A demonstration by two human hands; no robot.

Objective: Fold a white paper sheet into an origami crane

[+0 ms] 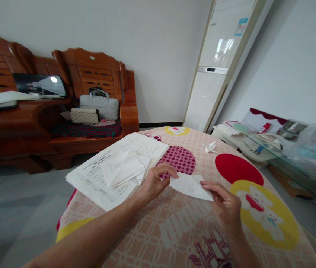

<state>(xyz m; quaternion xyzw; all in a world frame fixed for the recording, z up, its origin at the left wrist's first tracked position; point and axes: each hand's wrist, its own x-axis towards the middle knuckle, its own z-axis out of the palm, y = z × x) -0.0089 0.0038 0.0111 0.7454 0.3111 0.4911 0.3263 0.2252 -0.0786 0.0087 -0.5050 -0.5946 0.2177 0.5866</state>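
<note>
A folded piece of white paper (190,186) is stretched between my two hands, just above the patterned tablecloth. My left hand (158,180) pinches its left corner between thumb and fingers. On the other side, my right hand (224,201) grips the right edge, thumb on top and the other fingers curled beneath. To the left lies a stack of printed sheets (91,178), with several folded paper pieces (127,167) resting on it. A small folded paper figure (210,147) sits apart, toward the far right of the table.
The round table wears a pink tablecloth (135,238) with coloured circles. At right, a glass-topped stand (272,156) carries papers and a plastic bag (314,137). Behind stand wooden chairs (91,63) holding bags (99,106), and a tall white air conditioner (208,89).
</note>
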